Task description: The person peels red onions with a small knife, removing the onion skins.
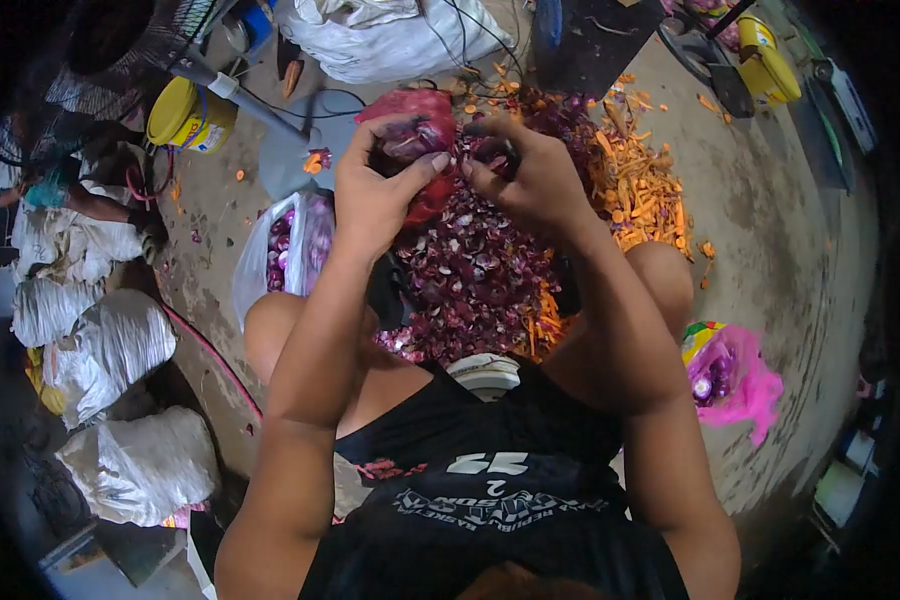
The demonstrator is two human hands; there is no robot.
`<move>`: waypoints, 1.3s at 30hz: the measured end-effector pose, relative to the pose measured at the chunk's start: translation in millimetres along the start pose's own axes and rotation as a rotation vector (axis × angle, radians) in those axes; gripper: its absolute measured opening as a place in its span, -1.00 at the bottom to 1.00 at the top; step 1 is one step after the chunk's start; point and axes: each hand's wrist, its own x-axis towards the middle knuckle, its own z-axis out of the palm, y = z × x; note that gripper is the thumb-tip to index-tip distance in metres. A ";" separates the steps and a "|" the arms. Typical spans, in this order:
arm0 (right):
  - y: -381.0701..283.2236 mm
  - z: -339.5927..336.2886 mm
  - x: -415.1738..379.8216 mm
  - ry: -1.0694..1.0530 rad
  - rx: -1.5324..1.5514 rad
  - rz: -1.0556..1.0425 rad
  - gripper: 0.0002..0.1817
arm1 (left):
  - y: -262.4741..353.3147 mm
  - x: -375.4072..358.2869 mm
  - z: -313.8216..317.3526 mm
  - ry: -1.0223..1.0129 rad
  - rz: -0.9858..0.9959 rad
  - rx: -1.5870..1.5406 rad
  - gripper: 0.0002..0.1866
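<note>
My left hand [380,185] is closed on a red see-through bag [407,104], which spreads above and below the fingers. Something purple shows through the bag beside the thumb. Close to it, my right hand [535,180] has its fingers curled in, thumb and fingertips near the bag's edge. Whatever lies inside that curl is dark and too small to make out. Under both hands spreads a heap of red onion skins [470,270]. To the left of my forearm stands a white plastic bag [253,265] holding red onions [280,250].
Orange carrot pieces and peelings [635,190] lie right of the heap. A pink bag of onions [735,380] sits by my right knee. White sacks [135,465] line the left side. Yellow buckets [185,110] and a fan pole [255,105] stand farther off.
</note>
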 end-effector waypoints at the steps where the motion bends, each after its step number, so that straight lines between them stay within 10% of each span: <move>1: 4.2 4.5 -1.8 0.005 -0.092 -0.019 -0.52 | 0.7 -0.3 0.4 0.004 0.004 0.006 -0.48; 23: 5.1 23.7 1.9 -0.023 -0.468 -0.263 -0.02 | -2.5 -1.2 4.1 -0.063 0.048 0.165 -0.37; 39: 27.3 1.6 18.3 -0.025 -0.456 0.000 -0.31 | 2.3 -4.9 -9.6 -0.181 0.010 -0.017 -0.35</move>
